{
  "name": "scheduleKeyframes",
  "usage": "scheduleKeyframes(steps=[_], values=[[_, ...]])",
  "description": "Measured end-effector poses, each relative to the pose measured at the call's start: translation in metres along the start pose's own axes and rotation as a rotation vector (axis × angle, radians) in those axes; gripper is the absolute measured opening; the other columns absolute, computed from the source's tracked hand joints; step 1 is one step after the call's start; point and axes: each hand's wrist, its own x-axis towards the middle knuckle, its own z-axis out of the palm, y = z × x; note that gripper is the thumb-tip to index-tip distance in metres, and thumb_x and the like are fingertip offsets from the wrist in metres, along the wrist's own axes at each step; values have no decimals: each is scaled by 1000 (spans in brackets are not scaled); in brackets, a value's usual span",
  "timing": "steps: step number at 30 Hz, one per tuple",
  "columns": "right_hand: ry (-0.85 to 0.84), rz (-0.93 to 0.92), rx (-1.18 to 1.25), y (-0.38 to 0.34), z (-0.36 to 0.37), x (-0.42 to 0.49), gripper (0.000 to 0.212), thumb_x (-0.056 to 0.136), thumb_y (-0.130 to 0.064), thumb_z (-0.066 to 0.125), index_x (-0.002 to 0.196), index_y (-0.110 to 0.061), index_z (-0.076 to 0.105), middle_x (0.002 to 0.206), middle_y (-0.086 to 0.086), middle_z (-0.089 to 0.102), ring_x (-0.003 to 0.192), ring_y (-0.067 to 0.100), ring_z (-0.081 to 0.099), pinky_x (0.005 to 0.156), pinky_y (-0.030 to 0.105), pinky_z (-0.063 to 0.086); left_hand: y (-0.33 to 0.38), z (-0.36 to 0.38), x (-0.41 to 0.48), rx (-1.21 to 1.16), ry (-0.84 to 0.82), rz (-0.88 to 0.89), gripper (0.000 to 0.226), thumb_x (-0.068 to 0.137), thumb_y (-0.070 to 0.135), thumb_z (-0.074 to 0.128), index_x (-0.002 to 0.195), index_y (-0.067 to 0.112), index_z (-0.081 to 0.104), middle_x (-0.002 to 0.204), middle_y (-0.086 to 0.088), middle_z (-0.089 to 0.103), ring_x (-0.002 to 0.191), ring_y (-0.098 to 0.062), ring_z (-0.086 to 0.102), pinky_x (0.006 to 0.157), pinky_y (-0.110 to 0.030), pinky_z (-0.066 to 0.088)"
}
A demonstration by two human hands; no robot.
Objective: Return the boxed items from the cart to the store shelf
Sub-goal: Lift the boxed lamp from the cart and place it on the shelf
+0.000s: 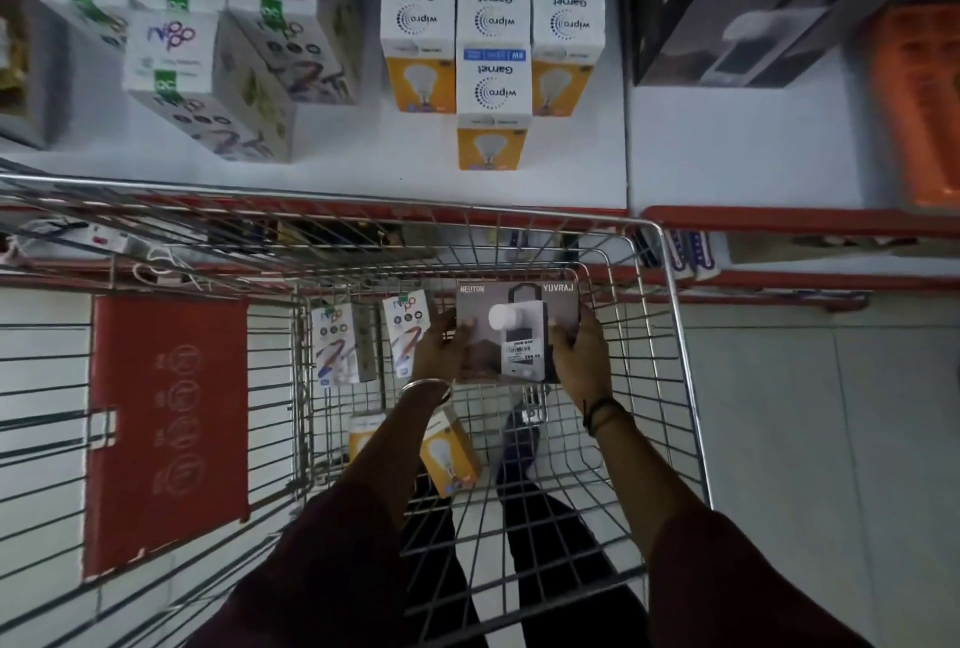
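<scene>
Inside the wire cart (670, 314) I hold a grey lamp box (517, 330) marked NEUTON YUVRAJ between both hands. My left hand (439, 348) grips its left edge and my right hand (576, 351) its right edge. Two white boxes (340, 343) with coloured swirls stand upright in the cart to the left of it. Two orange bulb boxes (449, 452) lie lower in the cart, partly hidden by my left forearm. The white store shelf (701, 143) lies just beyond the cart's far rim.
On the shelf stand white swirl-print boxes (208, 65) at left, several stacked white-and-orange bulb boxes (492, 49) in the middle, a dark lamp box (743, 28) at right and an orange item (919, 101) at far right. A red flap (166, 434) hangs on the cart's left.
</scene>
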Motion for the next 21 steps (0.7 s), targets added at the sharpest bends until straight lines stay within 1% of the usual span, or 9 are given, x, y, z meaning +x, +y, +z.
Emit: scheduleKeyframes(steps=[2, 4, 6, 8, 10, 14, 17, 19, 21], values=[[32, -11, 6, -5, -2, -7, 42, 90, -26, 54, 130, -13, 48, 128, 11, 59, 112, 27, 59, 89, 31, 47, 3, -4, -5, -30, -7, 32, 31, 89, 30, 58, 116, 16, 60, 106, -12, 68, 97, -29, 65, 85, -45, 55], [54, -47, 13, -16, -8, -18, 41, 91, -26, 54, 130, -14, 48, 124, 9, 61, 106, 25, 60, 83, 25, 46, 7, -12, -16, -30, -3, 66, 41, 84, 41, 60, 117, 17, 60, 106, -9, 69, 95, -26, 66, 85, -45, 56], [64, -94, 16, -32, -18, -34, 39, 91, -24, 54, 128, -13, 49, 103, 3, 63, 87, 17, 59, 67, 16, 43, 12, -21, -28, -35, 22, 91, 58, 73, 59, 58, 118, 22, 59, 109, -8, 70, 96, -24, 66, 87, -48, 55], [85, -158, 21, -48, -31, -52, 36, 91, -25, 55, 125, -16, 50, 81, -9, 54, 69, 6, 51, 57, 15, 36, 26, -32, -49, -50, 35, 151, 62, 70, 61, 57, 116, 20, 60, 109, -8, 69, 97, -23, 66, 88, -50, 54], [94, -211, 60, -63, -46, -70, 35, 90, -29, 57, 123, -20, 51, 86, -8, 58, 73, 5, 55, 62, 25, 46, 44, -43, -71, -77, 29, 213, 56, 72, 55, 59, 115, 19, 60, 109, -10, 67, 97, -24, 65, 87, -52, 54], [115, -311, 125, -90, -80, -99, 40, 88, -36, 58, 125, -22, 51, 117, -1, 63, 101, 16, 63, 80, 30, 56, 78, -61, -112, -58, 10, 346, 29, 74, 56, 58, 101, 46, 59, 107, -2, 67, 98, -24, 65, 80, -53, 57], [122, -401, 173, -112, -110, -116, 45, 87, -36, 59, 129, -26, 47, 126, -5, 57, 113, 13, 57, 92, 35, 52, 107, -69, -138, -42, 24, 477, 31, 78, 50, 62, 105, 37, 58, 105, 5, 66, 96, -20, 66, 67, -39, 58], [140, -455, 193, -122, -132, -123, 49, 87, -36, 59, 132, -23, 46, 129, -1, 56, 116, 14, 55, 96, 37, 51, 128, -70, -154, -59, 14, 562, 32, 81, 41, 65, 109, 29, 57, 104, 9, 66, 90, -8, 66, 63, -25, 55], [158, -493, 226, -131, -153, -128, 52, 86, -40, 60, 133, -22, 45, 129, 3, 57, 116, 16, 56, 95, 37, 51, 146, -67, -166, -61, -13, 623, 38, 79, 40, 65, 113, 24, 57, 105, 5, 68, 86, -7, 67, 65, -28, 58]])
